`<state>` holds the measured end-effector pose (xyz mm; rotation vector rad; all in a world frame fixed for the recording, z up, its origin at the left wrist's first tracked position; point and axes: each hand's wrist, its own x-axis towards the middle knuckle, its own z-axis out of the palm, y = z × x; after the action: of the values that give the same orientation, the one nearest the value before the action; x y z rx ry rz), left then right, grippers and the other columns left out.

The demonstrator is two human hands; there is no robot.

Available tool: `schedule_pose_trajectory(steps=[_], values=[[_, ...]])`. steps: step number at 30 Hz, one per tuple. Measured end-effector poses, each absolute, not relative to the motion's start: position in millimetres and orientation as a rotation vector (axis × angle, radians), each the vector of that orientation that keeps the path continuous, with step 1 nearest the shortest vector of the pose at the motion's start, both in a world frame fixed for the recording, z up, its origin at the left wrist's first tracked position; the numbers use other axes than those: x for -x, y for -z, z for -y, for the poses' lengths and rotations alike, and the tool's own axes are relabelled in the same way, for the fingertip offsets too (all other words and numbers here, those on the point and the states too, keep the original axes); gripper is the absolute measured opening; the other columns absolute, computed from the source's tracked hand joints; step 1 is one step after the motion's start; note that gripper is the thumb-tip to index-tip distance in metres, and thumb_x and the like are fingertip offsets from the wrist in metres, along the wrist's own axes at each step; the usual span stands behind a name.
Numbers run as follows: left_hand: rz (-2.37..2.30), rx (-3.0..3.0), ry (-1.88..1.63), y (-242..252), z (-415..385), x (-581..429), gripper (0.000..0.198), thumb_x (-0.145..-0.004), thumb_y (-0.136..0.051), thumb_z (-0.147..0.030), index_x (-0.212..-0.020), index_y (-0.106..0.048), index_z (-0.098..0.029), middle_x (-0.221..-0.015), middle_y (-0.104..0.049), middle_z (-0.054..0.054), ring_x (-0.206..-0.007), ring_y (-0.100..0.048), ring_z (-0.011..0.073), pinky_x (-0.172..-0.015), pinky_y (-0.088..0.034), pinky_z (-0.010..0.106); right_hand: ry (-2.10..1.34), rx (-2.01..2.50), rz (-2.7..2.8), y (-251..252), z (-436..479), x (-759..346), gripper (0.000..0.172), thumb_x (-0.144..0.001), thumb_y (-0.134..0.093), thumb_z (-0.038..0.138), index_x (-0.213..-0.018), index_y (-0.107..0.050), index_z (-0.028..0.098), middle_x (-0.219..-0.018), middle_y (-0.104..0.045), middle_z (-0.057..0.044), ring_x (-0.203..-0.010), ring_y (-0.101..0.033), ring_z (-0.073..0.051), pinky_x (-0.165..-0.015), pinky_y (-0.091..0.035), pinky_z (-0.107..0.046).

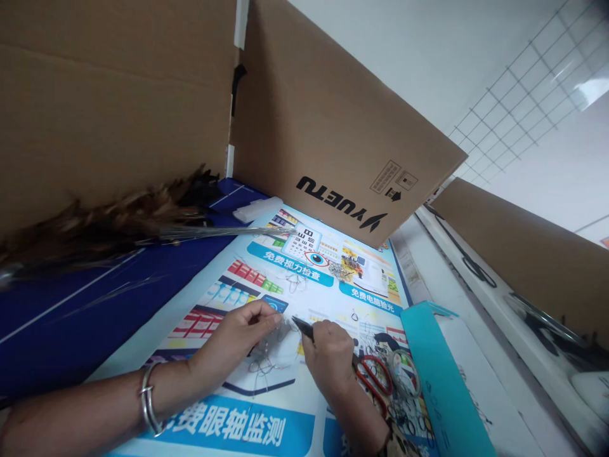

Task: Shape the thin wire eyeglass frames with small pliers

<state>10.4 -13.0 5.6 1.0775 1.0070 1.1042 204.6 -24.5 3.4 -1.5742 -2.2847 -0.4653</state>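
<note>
My left hand [252,324], with silver bracelets on its wrist, has thumb and forefinger pinched on a thin wire [287,322]; its fine details are blurred. My right hand [330,352] is closed around black pointed pliers [302,327], the jaws aimed at the left fingertips, a small gap away. Most of the pliers is hidden in the palm. Below the hands, a loose tangle of bent wire pieces [264,365] lies on the printed sheet. Red-handled scissors [375,374] rest to the right of my right hand, beside a coil of wire [404,374].
A printed poster sheet [228,416] covers the work surface. Brown feathers [95,222] and a bundle of long straight wires [228,232] lie at the left. More small wire pieces [340,271] sit farther back. Cardboard walls [328,114] enclose the back; a teal box flap [440,381] stands right.
</note>
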Motion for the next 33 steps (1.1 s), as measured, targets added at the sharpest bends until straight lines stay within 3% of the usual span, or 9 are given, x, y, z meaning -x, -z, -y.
schedule_pose_trajectory(steps=[7, 17, 23, 33], values=[[-0.992, -1.119, -1.052, -8.2, 11.8, -10.6, 0.023, -0.079, -0.06, -0.036, -0.065, -0.054, -0.019, -0.056, -0.043, -0.005, -0.052, -0.04, 0.0115, -0.049, -0.031, 0.022, 0.346, 1.621, 2.254, 4.5, 23.1, -206.6, 0.027, -0.087, -0.05, 0.035, -0.067, -0.054, 0.018, -0.064, -0.06, -0.003, -0.061, -0.054, -0.015, -0.056, -0.028, -0.025], [-0.86, -1.117, -0.973, -13.0, 13.6, -12.8, 0.022, -0.083, -0.055, -0.039, -0.075, -0.056, -0.018, -0.07, -0.054, -0.001, -0.065, -0.047, 0.014, -0.06, -0.036, 0.025, 0.044, 1.833, 2.162, 5.0, 23.1, -199.5, 0.034, -0.085, -0.053, 0.04, -0.06, -0.052, 0.018, -0.057, -0.058, 0.001, -0.051, -0.05, -0.011, -0.047, -0.02, -0.022], [-0.745, -1.033, -0.922, -8.0, 14.4, -16.2, 0.021, -0.08, -0.06, -0.039, -0.083, -0.056, -0.019, -0.068, -0.055, -0.001, -0.06, -0.047, 0.0131, -0.056, -0.035, 0.023, -0.062, 1.838, 2.115, 3.4, 24.2, -196.8, 0.04, -0.087, -0.049, 0.045, -0.058, -0.052, 0.018, -0.054, -0.056, 0.001, -0.048, -0.048, -0.01, -0.046, -0.02, -0.021], [-0.79, -1.101, -0.91, -3.6, 12.2, -14.7, 0.022, -0.084, -0.055, -0.035, -0.072, -0.06, -0.017, -0.063, -0.055, 0.0, -0.06, -0.048, 0.0139, -0.059, -0.035, 0.025, 0.004, 1.806, 2.156, 7.2, 24.2, -199.9, 0.03, -0.084, -0.055, 0.038, -0.062, -0.053, 0.018, -0.059, -0.059, 0.0, -0.052, -0.05, -0.011, -0.048, -0.021, -0.022]])
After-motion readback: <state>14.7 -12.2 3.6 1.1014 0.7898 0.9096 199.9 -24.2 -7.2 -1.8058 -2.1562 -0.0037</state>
